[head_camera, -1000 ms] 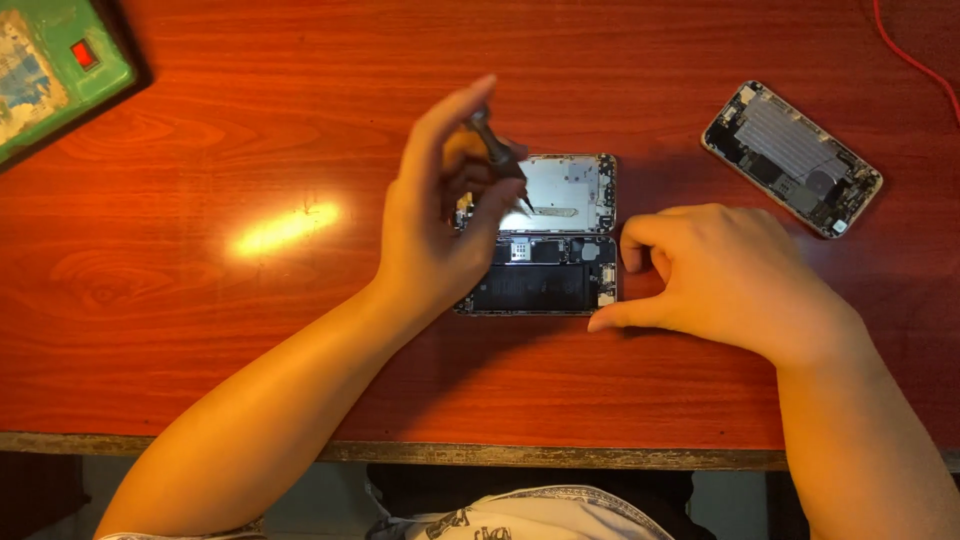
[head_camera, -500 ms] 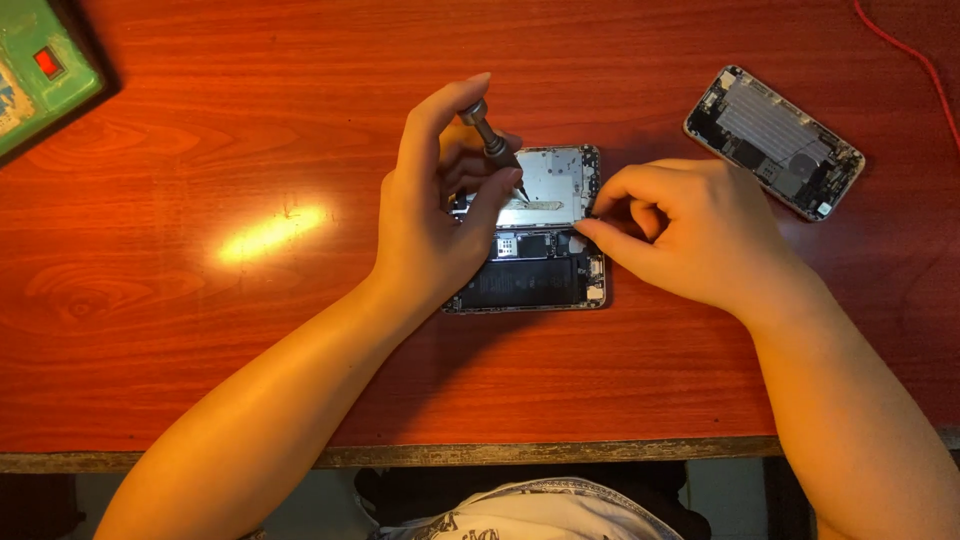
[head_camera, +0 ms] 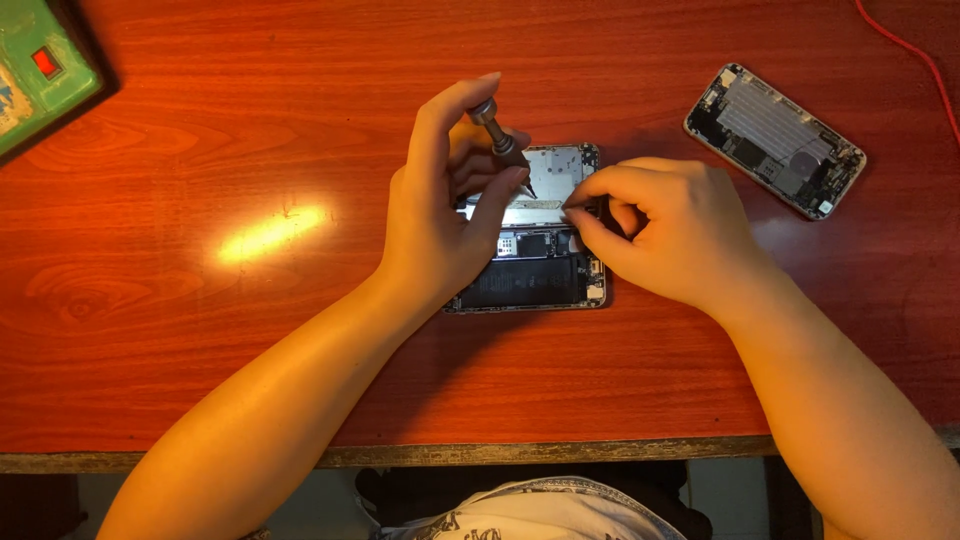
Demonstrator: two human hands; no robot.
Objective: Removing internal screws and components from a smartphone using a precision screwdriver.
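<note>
Since the earlier frames, right hand [head_camera: 670, 235] shifted up, fingertips now pinching at the metal plate of the opened phone [head_camera: 535, 235]. Left hand [head_camera: 445, 205] grips the small screwdriver [head_camera: 503, 145], tip just beside those fingertips. Screw-removal step, apparently; next calls for steady downward pressure.

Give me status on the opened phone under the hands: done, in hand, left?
Done: the opened phone lies with its insides exposed; a second opened phone lies apart at the right. In hand: left hand holds a small screwdriver tip-down on a metal plate; right hand pinches at the plate's edge. Left: plate and battery are in place.
</note>
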